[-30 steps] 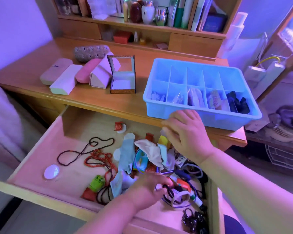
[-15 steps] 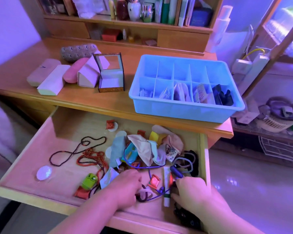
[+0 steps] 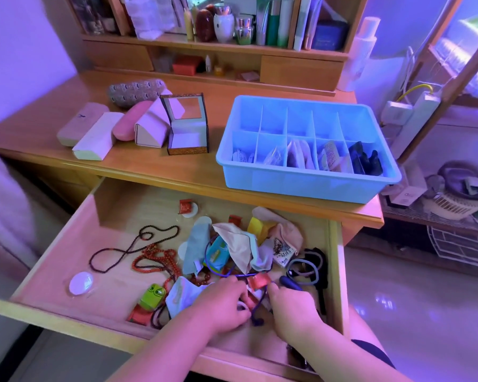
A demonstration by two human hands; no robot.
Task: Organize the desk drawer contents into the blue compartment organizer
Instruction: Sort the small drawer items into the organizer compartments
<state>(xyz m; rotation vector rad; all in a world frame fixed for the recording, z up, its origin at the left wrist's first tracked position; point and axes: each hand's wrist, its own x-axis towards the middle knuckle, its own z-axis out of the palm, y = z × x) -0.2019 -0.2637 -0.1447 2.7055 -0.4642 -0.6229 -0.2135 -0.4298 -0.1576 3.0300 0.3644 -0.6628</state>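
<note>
The blue compartment organizer [image 3: 301, 186] stands on the desk top at the right, its near row holding small packets and dark items. Below it the open drawer [image 3: 75, 244] holds a jumble of cloths [image 3: 238, 244], bead necklaces [image 3: 155, 260], packets and cords. My left hand [image 3: 221, 304] and my right hand [image 3: 293, 307] are both down in the drawer's front right part, fingers curled into a tangle of purple cord [image 3: 257, 307] next to a small red packet [image 3: 257, 281]. What each hand holds under the fingers is partly hidden.
Several glasses cases [image 3: 94, 133] and an open mirrored box [image 3: 186, 128] lie on the desk's left half. A white round disc [image 3: 80, 282] and a green toy [image 3: 153, 296] lie in the drawer's left front. Shelves with bottles rise behind the desk. A power strip [image 3: 414, 108] is at the right.
My right hand came down from the desk edge into the drawer, and now both hands have closed in together on the purple cord tangle.
</note>
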